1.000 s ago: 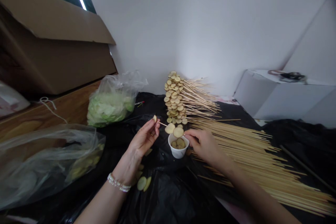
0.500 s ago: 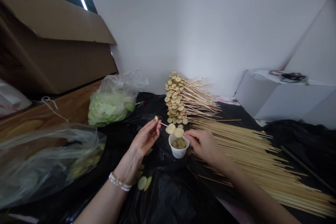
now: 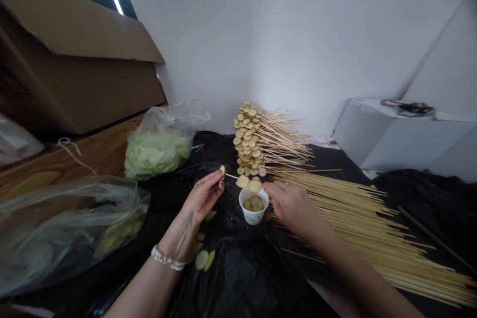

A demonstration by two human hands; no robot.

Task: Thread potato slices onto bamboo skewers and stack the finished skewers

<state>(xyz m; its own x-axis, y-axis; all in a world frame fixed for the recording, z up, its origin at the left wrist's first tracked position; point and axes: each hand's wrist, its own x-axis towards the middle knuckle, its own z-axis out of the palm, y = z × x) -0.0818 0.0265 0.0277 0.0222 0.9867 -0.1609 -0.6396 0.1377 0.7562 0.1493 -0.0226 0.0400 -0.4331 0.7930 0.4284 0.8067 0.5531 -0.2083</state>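
Skewer (image 3: 231, 176) clamped between left-hand fingers, left hand (image 3: 203, 198) raised, potato slices (image 3: 254, 186) on the skewer's far end.
Right hand (image 3: 294, 206) sits just beside the rim of the paper cup (image 3: 254, 207), its grip hidden; loose bamboo skewers (image 3: 346, 213) spread to its right, and loaded skewers (image 3: 257, 144) pile up beyond the cup.

potato slices (image 3: 256, 202) lie in a cup (image 3: 253, 218) beside loose skewers (image 3: 354, 213).

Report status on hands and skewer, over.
Left hand pinching bamboo skewer with potato slices. Right hand beside white paper cup. Loose skewers to the right.
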